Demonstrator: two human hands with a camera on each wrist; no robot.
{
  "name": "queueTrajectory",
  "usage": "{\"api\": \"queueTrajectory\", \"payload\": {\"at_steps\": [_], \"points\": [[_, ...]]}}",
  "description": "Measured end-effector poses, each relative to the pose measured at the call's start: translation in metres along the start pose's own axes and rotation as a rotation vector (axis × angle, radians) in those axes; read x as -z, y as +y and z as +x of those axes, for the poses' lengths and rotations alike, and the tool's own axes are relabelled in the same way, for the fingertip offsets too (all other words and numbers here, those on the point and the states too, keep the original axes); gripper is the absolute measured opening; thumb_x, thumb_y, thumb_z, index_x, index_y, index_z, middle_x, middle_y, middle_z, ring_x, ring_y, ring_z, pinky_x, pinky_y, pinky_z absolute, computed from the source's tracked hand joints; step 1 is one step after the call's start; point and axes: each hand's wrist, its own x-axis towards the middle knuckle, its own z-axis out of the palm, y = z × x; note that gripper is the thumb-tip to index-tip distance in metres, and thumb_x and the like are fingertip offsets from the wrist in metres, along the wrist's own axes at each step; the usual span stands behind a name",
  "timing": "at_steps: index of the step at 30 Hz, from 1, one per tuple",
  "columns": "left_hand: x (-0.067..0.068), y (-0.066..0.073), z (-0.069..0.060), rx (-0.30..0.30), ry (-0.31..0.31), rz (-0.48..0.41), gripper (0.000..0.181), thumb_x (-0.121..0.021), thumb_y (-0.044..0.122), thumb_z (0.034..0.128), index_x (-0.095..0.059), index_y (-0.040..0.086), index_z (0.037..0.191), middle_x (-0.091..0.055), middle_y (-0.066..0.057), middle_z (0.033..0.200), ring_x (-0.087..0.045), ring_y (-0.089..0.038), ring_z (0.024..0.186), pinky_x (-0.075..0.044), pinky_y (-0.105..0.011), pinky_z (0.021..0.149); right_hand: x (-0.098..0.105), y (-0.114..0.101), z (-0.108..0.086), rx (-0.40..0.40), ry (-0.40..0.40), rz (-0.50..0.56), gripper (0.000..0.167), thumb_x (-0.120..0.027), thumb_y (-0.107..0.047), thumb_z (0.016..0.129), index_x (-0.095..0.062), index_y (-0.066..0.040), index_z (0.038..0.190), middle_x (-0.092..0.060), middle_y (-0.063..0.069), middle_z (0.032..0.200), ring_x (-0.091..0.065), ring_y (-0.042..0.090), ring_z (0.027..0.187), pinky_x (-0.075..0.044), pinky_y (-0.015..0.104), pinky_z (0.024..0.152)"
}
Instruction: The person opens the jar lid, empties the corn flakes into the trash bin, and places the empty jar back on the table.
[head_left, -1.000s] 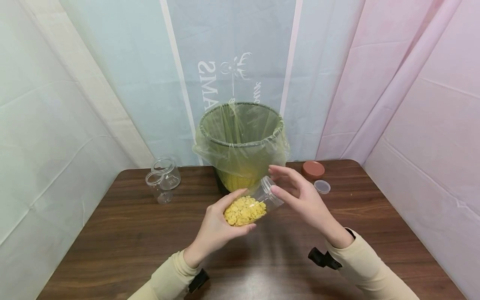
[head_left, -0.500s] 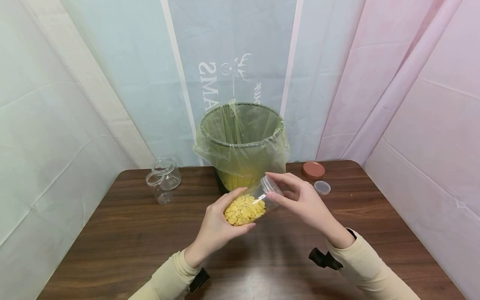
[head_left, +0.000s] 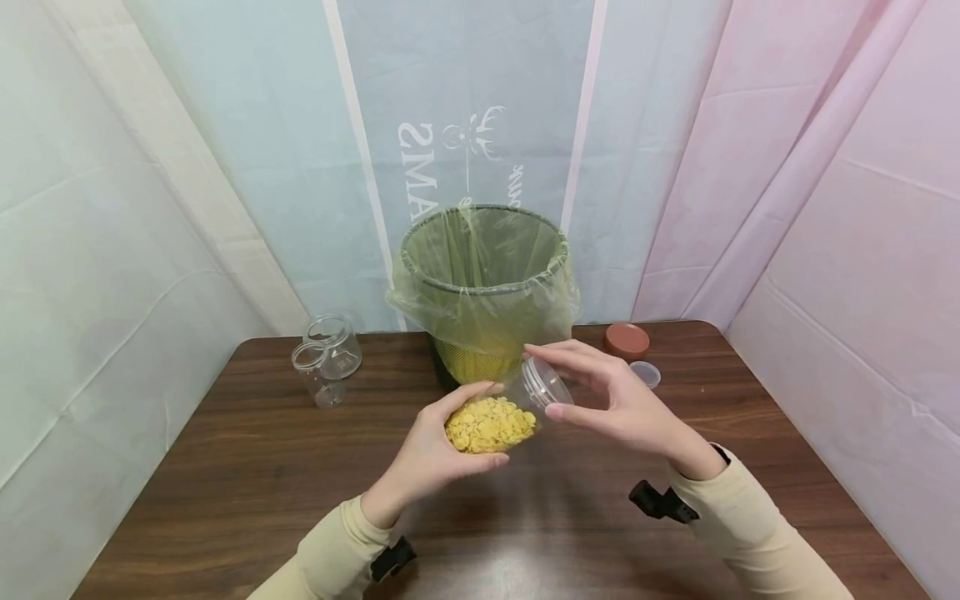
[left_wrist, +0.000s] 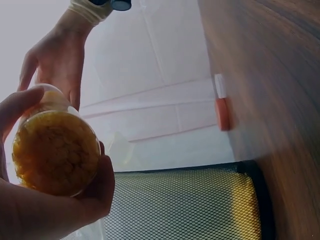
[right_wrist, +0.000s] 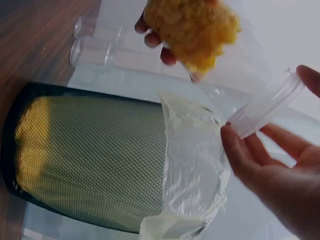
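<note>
My left hand (head_left: pixel 423 450) grips a clear plastic jar (left_wrist: pixel 54 86) partly filled with yellow flakes (head_left: pixel 491 423), which look like cornflakes. The jar lies tilted above the table in front of the bin, its mouth toward the right hand. Between the thumb and fingers of my right hand (head_left: pixel 618 400) is a clear lid (right_wrist: pixel 267 105), pinched by its rim. In the right wrist view the lid looks apart from the jar's mouth. Behind the hands stands a mesh waste bin (head_left: pixel 487 290) with a thin yellowish bag (right_wrist: pixel 192 165) folded over its rim.
Two clear open jars (head_left: pixel 335 350) stand at the back left of the wooden table (head_left: pixel 247 483). A reddish-brown lid (head_left: pixel 627 340) and a small clear disc (head_left: pixel 646 374) lie at the back right. Fabric walls (head_left: pixel 847 275) surround the table.
My right hand closed its fingers on the lid, then moved slightly right with it, away from the jar. The left hand keeps the jar in nearly the same place.
</note>
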Motion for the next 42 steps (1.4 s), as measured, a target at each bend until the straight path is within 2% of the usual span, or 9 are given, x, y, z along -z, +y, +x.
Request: {"api": "queueTrajectory", "payload": {"at_steps": [4,9,13,17,20,25,33,39,42], "points": [[0.002,-0.014,0.003,0.033,-0.072,-0.054,0.067,-0.084,0.01,0.0672,-0.057,0.019,0.128,-0.06,0.007,0.127,-0.059,-0.012,0.1,-0.049,-0.025,0.086,0.005,0.003,0.002,0.133,-0.052,-0.024,0.065,-0.071,0.0,0.081,-0.046,-0.007,0.14,-0.049,0.005,0.137,-0.049,0.017,0.123,-0.046,0.026,0.097],[0.003,-0.019,0.004,0.035,-0.149,-0.12,0.064,-0.082,0.013,0.0696,-0.056,0.017,0.128,-0.061,0.002,0.126,-0.059,-0.015,0.102,-0.049,-0.026,0.088,0.01,0.006,0.006,0.29,-0.126,0.029,0.068,-0.07,0.008,0.076,-0.043,0.003,0.138,-0.047,0.016,0.138,-0.044,0.022,0.126,-0.044,0.026,0.099],[0.002,-0.019,0.004,0.022,-0.214,-0.212,0.06,-0.078,0.013,0.0729,-0.056,0.017,0.128,-0.062,-0.006,0.123,-0.059,-0.014,0.097,-0.051,-0.026,0.083,0.013,0.006,0.009,0.37,-0.19,0.093,0.068,-0.067,0.011,0.074,-0.041,0.008,0.137,-0.044,0.021,0.137,-0.042,0.025,0.128,-0.04,0.028,0.104],[0.001,-0.019,0.004,-0.005,-0.293,-0.361,0.057,-0.073,0.011,0.0757,-0.053,0.007,0.13,-0.059,-0.018,0.12,-0.058,-0.014,0.094,-0.052,-0.027,0.079,0.017,0.005,0.012,0.429,-0.239,0.18,0.067,-0.063,0.012,0.075,-0.039,0.012,0.137,-0.042,0.024,0.138,-0.04,0.027,0.13,-0.037,0.03,0.107],[0.0,-0.019,0.004,-0.012,-0.329,-0.434,0.059,-0.071,0.011,0.0755,-0.051,0.0,0.13,-0.057,-0.022,0.12,-0.057,-0.013,0.095,-0.052,-0.026,0.078,0.019,0.003,0.013,0.453,-0.255,0.252,0.066,-0.06,0.013,0.075,-0.037,0.014,0.137,-0.04,0.026,0.14,-0.038,0.029,0.132,-0.035,0.032,0.11],[-0.001,-0.019,0.004,-0.006,-0.319,-0.45,0.061,-0.072,0.011,0.0759,-0.048,-0.002,0.131,-0.057,-0.02,0.119,-0.057,-0.014,0.095,-0.052,-0.027,0.077,0.02,0.002,0.015,0.457,-0.241,0.322,0.067,-0.056,0.019,0.073,-0.034,0.017,0.137,-0.037,0.029,0.141,-0.037,0.032,0.134,-0.035,0.037,0.111],[-0.003,-0.021,0.003,-0.008,-0.276,-0.43,0.059,-0.073,0.008,0.0756,-0.05,0.005,0.13,-0.055,-0.015,0.125,-0.057,-0.014,0.096,-0.053,-0.026,0.078,0.022,0.003,0.015,0.48,-0.187,0.402,0.07,-0.052,0.027,0.069,-0.03,0.021,0.136,-0.035,0.031,0.142,-0.035,0.037,0.136,-0.034,0.042,0.111],[-0.005,-0.021,0.003,-0.013,-0.247,-0.47,0.061,-0.075,-0.001,0.0722,-0.047,0.003,0.127,-0.059,-0.014,0.116,-0.059,-0.017,0.097,-0.054,-0.028,0.079,0.024,0.008,0.013,0.523,-0.11,0.428,0.066,-0.06,0.022,0.072,-0.032,0.025,0.132,-0.039,0.032,0.138,-0.042,0.039,0.13,-0.039,0.044,0.107],[-0.006,-0.02,0.002,0.007,-0.235,-0.474,0.064,-0.076,-0.004,0.0696,-0.047,0.005,0.126,-0.06,-0.012,0.114,-0.06,-0.017,0.098,-0.054,-0.029,0.079,0.026,0.01,0.01,0.535,-0.069,0.432,0.065,-0.064,0.02,0.072,-0.033,0.027,0.129,-0.041,0.033,0.135,-0.045,0.039,0.127,-0.041,0.044,0.105]]}}
